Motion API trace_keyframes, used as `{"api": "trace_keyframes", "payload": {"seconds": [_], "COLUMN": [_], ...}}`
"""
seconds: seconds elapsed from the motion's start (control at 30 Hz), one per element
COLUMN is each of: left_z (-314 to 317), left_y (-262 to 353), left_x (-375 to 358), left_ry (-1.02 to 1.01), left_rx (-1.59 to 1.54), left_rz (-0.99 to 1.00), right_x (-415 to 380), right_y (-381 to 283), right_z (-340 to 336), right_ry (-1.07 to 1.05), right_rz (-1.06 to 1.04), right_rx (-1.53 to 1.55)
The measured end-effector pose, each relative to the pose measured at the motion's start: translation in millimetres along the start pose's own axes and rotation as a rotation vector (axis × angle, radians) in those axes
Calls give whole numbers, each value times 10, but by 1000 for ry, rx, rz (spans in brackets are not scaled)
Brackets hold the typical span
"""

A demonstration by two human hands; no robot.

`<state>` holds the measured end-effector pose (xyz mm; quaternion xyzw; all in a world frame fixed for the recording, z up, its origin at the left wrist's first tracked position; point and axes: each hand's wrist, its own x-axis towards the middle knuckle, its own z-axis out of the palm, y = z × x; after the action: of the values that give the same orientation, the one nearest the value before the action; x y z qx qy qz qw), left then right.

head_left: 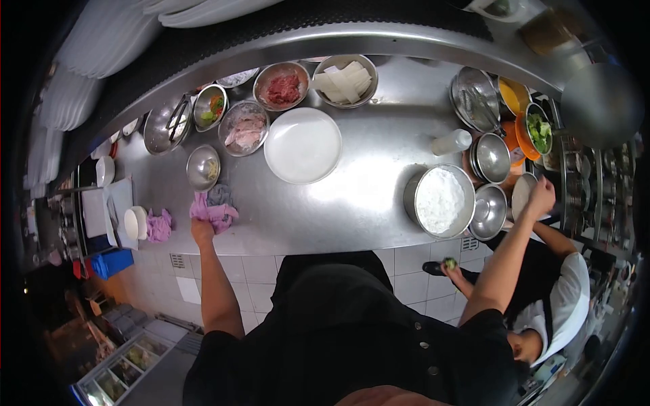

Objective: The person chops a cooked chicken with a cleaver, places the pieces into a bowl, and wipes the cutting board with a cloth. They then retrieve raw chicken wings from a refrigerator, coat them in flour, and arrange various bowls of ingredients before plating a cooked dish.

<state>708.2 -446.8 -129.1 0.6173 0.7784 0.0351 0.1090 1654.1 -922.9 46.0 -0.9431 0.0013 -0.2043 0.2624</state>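
L hand [202,230] at the near edge of the worktop [365,196], grip closed on the pink cloth [214,211], which lies bunched just in front of the small steel bowl [203,166]. R hand [542,195] stretched far right of the white plate [302,145], resting on the rim of a pale bowl [523,195]; can't tell if its grip is apart or together. Beside it: flour pot [441,201] and empty steel bowl [490,211]. Another person crouches below the worktop edge, by the R arm. Looks like a wipe-down w/ L while R fetches the bowl. Next move likely needs the cloth dragged across bare steel w/o knocking the small bowl.
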Motion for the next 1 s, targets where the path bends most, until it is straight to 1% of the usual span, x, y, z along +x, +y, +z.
{"api": "trace_keyframes", "payload": {"seconds": [0.03, 0.07, 0.1, 0.13, 0.17, 0.2, 0.23, 0.27, 0.3, 0.33, 0.37, 0.43, 0.47, 0.5, 0.57, 0.6, 0.67, 0.73, 0.8, 0.83, 0.9, 0.93, 0.97, 1.0], "left_z": [-150, -323, -447, -500, -509, -441, -379, -111, -12, 84, 42, 244, 326, 296, 122, 106, 77, 101, 100, 113, 129, 145, 149, 152], "left_y": [243, 569, 878, 1098, 1275, 1438, 1507, 1357, 1378, 1404, 1602, 1571, 1563, 1634, 1690, 1704, 1723, 1709, 1641, 1649, 1648, 1626, 1607, 1596], "left_x": [-130, -356, -600, -822, -1017, -1201, -1319, -1344, -1437, -1533, -1772, -1870, -1881, -1862, -1867, -1873, -1860, -1826, -1845, -1856, -1837, -1817, -1804, -1811], "left_ry": [-5, 50, 107, 180, 255, 217, 178, 74, -20, -115, -200, -167, -133, -119, -298, -285, -350, -346, -354, -340, -328, -331, -331, -335], "left_rx": [-1, 87, 177, 107, 35, 29, 24, 11, 31, 46, 91, 153, 214, 214, 228, 233, 236, 229, 225, 243, 258, 239, 220, 217], "left_rz": [22, -14, -47, 2, 50, 81, 109, 229, 279, 329, 305, 330, 331, 328, 262, 250, 246, 257, 268, 275, 274, 285, 293, 281], "right_x": [-123, -280, -598, -899, -1222, -1385, -1599, -1740, -1812, -1775, -1769, -1648, -1598, -1531, -1424, -1377, -1337, -1270, -1232, -1295, -1552, -1721, -1955, -2144], "right_y": [-234, -497, -1020, -1519, -2087, -2212, -2523, -2811, -2992, -3244, -3399, -3429, -3445, -3525, -3622, -3642, -3649, -3624, -3579, -3461, -3236, -3164, -3106, -3082], "right_z": [86, 197, 153, 70, -75, 354, 554, 925, 1267, 1606, 2109, 2905, 3171, 3250, 3114, 3010, 2870, 2948, 3107, 3216, 3480, 3476, 3452, 3260], "right_ry": [6, -41, -121, -110, -247, -409, -504, -556, -766, -905, -807, -693, -615, -597, -675, -696, -706, -620, -738, -742, -480, -486, -413, -384], "right_rz": [18, 114, 214, 166, 252, 380, 361, 415, 453, 591, 365, 155, -74, -187, -287, -309, -330, -352, -418, -421, -648, -656, -394, -266], "right_rx": [260, 568, 857, 780, 885, 1263, 1203, 1136, 1217, 1101, 890, 679, 445, 319, 182, 144, 118, 131, -42, -47, -73, -78, 53, 113]}}
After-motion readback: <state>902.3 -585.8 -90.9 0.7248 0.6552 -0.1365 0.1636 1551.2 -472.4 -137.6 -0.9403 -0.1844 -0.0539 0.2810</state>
